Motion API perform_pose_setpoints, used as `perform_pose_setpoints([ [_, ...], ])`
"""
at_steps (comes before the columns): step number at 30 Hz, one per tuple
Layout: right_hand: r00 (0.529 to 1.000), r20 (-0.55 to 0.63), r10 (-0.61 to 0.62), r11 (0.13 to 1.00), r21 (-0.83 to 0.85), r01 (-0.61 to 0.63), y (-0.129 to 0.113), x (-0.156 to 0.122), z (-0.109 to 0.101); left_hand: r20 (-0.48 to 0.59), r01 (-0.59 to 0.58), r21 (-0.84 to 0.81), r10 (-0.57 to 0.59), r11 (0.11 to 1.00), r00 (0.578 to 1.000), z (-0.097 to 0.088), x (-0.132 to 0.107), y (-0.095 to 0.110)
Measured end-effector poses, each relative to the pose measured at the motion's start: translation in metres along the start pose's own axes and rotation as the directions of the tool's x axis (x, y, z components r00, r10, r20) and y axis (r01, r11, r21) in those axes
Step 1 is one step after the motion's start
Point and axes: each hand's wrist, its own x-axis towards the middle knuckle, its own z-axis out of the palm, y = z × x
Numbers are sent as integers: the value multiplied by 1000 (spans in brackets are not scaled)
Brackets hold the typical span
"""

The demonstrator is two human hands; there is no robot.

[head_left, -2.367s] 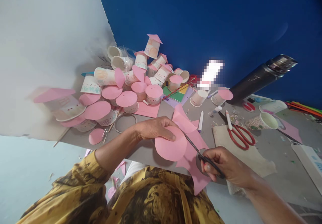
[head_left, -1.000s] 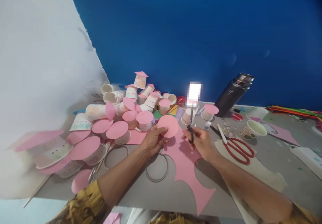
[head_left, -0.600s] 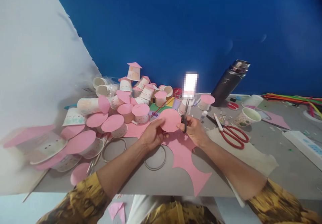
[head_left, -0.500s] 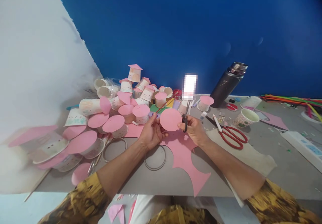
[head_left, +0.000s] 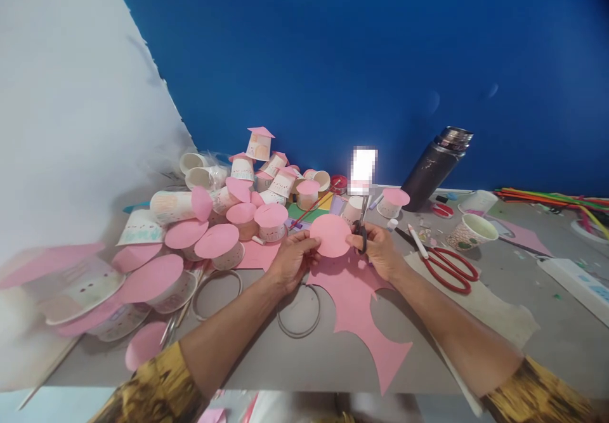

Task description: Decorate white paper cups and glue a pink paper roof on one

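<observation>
A: Where is the pink circle (head_left: 330, 236), and how do you have it?

B: It's raised between your hands, over the far part of the notched pink sheet (head_left: 352, 302). Your left hand (head_left: 292, 258) is closed to a light pinch, thumb and fingers on the circle's left rim. Your right hand (head_left: 378, 252) is curled around the dark scissors (head_left: 362, 239), its thumb and finger on the circle's right rim. You can't tell from here how far the blades are parted.

A: Why that hold?

B: Opposite rims probably let you steady thin paper without bending it. The scissors' blades point away from you, which likely frees your fingertips without setting the tool down.

A: And your edges?

B: On your left, the roofed cups (head_left: 223, 242) crowd your forearm, and a metal ring (head_left: 298, 335) lies just beside your wrist. On your right, red-handled scissors (head_left: 451, 271) lie near your forearm, partly on a cloth (head_left: 504, 321). Toward you, the sheet's pointed tip reaches about to the near edge of the tabletop (head_left: 266, 359), so a sleeve could drag it.
</observation>
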Motion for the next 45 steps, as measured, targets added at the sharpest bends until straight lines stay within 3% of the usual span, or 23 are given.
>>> perform_pose_setpoints([
  [5, 999, 47, 10, 999, -38, -8, -3, -3, 0, 39, 21, -17, -20, 1000, 999, 1, -1, 3],
  [8, 989, 139, 42, 998, -49, -36, -12, -7, -6, 68, 25, -56, -22, 998, 997, 1, -3, 6],
  [11, 956, 265, 126, 990, -93, -104, -18, -8, -12, 160, 74, 58, -83, 996, 984, 2, -6, 7],
  [14, 977, 190, 101, 994, -51, -93, -18, -8, -13, 227, 116, 186, -157, 976, 961, 4, -8, 6],
  [17, 996, 72, 47, 998, 27, -49, -13, -7, -11, 174, 49, 125, -70, 991, 982, 7, -8, 5],
  [20, 996, 82, 31, 997, 69, -37, -9, -8, -7, 100, -12, 45, 7, 999, 995, 10, -9, 6],
  [28, 997, 51, 65, 998, -6, -65, -8, -11, 3, 96, 95, 81, -103, 992, 990, 14, -16, 0],
  [31, 996, 58, 63, 998, -34, -61, -8, -12, 2, 85, 72, 76, -79, 994, 993, 13, -15, 2],
  [34, 995, 54, 80, 996, -37, -78, -7, -18, 1, -21, -10, 4, 10, 1000, 1000, 14, -13, 7],
  [38, 984, 166, 59, 996, -76, -47, -7, -32, 5, -166, -154, -114, 134, 981, 977, 15, -12, 11],
  [42, 933, 350, 79, 992, -119, -39, -9, -41, 13, -184, -194, -144, 167, 970, 969, 17, -13, 10],
  [45, 914, 392, 101, 990, -131, -53, -11, -41, 16, -202, -208, -145, 177, 967, 963, 17, -14, 10],
])
